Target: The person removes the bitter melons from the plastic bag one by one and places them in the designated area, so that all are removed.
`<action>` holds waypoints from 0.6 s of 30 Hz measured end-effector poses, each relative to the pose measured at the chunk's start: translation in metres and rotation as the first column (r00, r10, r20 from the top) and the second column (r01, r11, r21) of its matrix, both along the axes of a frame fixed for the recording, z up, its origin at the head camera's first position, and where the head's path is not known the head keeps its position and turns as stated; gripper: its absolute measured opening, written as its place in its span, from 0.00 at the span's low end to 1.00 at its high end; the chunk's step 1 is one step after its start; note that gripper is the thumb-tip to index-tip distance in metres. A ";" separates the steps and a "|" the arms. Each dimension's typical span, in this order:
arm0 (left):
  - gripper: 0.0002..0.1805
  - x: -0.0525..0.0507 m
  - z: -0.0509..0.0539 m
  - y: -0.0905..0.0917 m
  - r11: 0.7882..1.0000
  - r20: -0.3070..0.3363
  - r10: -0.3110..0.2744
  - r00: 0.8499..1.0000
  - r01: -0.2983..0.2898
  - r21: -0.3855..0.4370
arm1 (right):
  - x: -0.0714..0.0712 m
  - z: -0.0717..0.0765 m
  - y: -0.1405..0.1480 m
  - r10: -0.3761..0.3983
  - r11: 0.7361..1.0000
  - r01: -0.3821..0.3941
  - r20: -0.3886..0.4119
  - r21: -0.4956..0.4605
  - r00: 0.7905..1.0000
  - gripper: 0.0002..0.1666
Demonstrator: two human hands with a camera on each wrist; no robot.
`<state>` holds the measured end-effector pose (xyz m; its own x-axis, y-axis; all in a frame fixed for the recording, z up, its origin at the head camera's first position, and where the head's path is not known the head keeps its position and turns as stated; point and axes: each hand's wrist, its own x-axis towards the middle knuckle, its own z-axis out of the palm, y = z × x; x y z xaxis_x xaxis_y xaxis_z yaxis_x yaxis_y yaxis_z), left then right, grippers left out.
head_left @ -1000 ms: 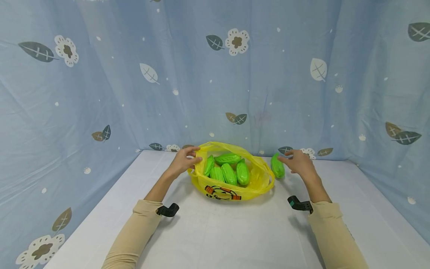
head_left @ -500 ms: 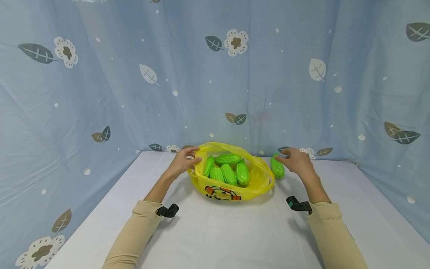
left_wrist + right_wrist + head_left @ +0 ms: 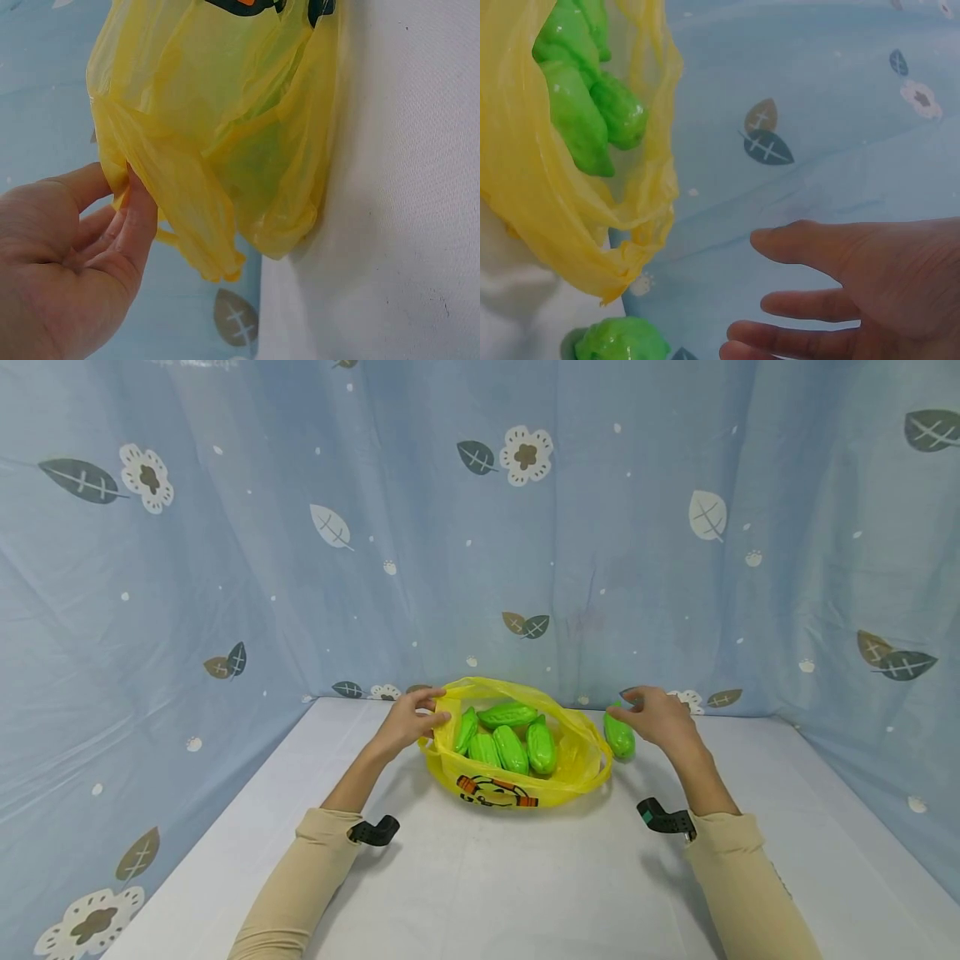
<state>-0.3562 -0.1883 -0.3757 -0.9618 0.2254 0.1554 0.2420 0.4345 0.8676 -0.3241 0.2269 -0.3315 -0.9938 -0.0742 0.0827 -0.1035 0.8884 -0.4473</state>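
Note:
A yellow plastic bag [image 3: 570, 760] with a printed face on its front lies on the white table, its mouth spread. Inside rest several glossy, ridged green gourds [image 3: 542, 745] that look like bitter melons. At the bag's left side, my left hand [image 3: 405, 723] pinches the rim between thumb and fingers; the left wrist view shows the thumb and fingers [image 3: 141, 225] on the film. One more green gourd [image 3: 620, 739] lies outside, right of the bag. My right hand [image 3: 662, 720] hovers by its upper end, fingers extended and apart from it in the right wrist view.
A blue patterned curtain [image 3: 420, 527] rises directly behind the table's back edge and along both sides. White cloth [image 3: 540, 877] covers the table in front of the bag. Small black wrist cameras [image 3: 373, 832] stick out from each forearm.
My right hand has drifted slightly up and left beside the loose gourd. The left hand, the bag and the gourds hold their places.

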 end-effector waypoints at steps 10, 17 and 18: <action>0.30 -0.001 -0.002 -0.001 1.000 -0.010 -0.002 1.000 0.002 -0.012 | 0.005 0.005 -0.008 0.000 1.000 0.000 -0.030 0.008 1.000 0.38; 0.30 -0.001 -0.001 0.000 1.000 -0.017 -0.001 1.000 0.000 -0.013 | 0.012 0.012 -0.017 0.004 1.000 -0.003 -0.060 0.012 0.998 0.36; 0.30 -0.001 -0.001 0.000 1.000 -0.017 0.000 1.000 0.000 -0.014 | 0.014 0.013 -0.018 0.004 1.000 -0.003 -0.061 0.009 0.998 0.36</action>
<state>-0.3567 -0.1885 -0.3763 -0.9591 0.2276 0.1685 0.2566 0.4466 0.8571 -0.3105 0.2090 -0.3189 -0.9867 -0.0788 0.1421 -0.1335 0.8917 -0.4325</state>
